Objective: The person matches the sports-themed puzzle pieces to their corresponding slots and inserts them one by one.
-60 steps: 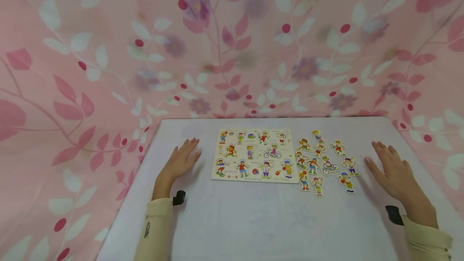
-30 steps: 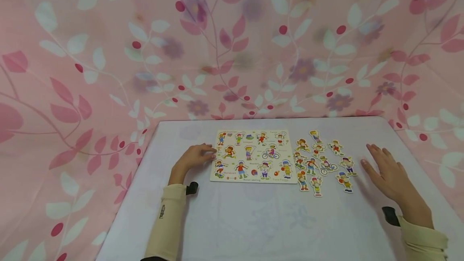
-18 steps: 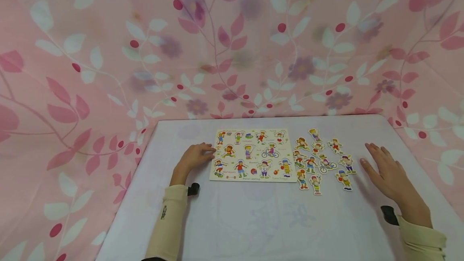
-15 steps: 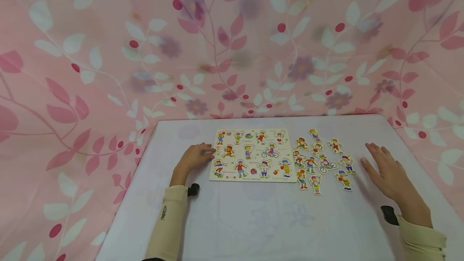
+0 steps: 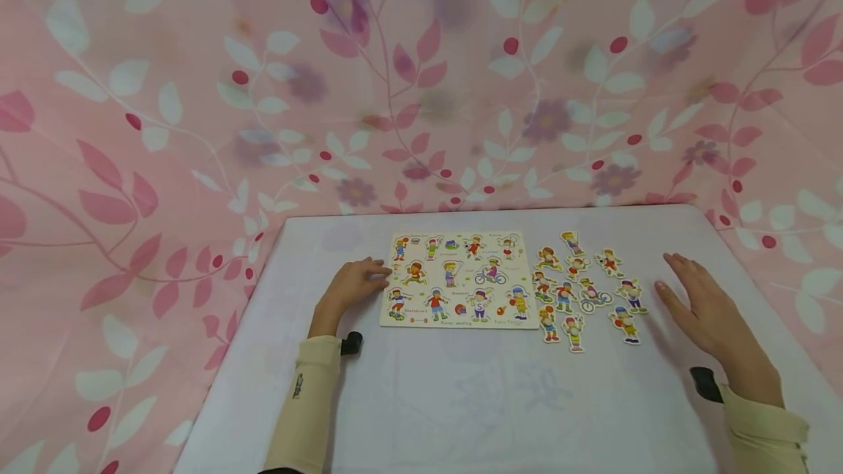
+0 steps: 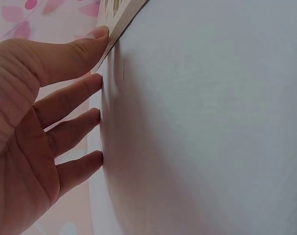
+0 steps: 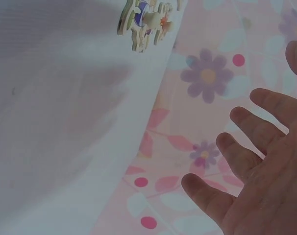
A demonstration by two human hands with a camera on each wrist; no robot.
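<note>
A flat puzzle board (image 5: 510, 292) printed with sporting children lies on the table. My left hand (image 5: 352, 285) is at its left edge. In the left wrist view, the thumb of the left hand (image 6: 45, 107) touches the board's edge (image 6: 123, 22), while the other fingertips rest at the tabletop, spread and slightly bent. Several loose figure-shaped puzzle pieces (image 5: 589, 295) lie right of the board; some show small knobs in the right wrist view (image 7: 141, 24). To the right of these pieces is my right hand (image 5: 714, 317), fingers extended and holding nothing.
A white-covered table (image 5: 408, 401) spreads under everything, its far edge meeting a pink floral curtain (image 5: 421, 79) that also hangs at both sides. Small black wrist mounts (image 5: 352, 343) stick out from the sleeves.
My left hand has moved right and forward from the table to the board's left edge, its fingers bending. Since then it has stayed there. The right hand, board and pieces look unmoved.
</note>
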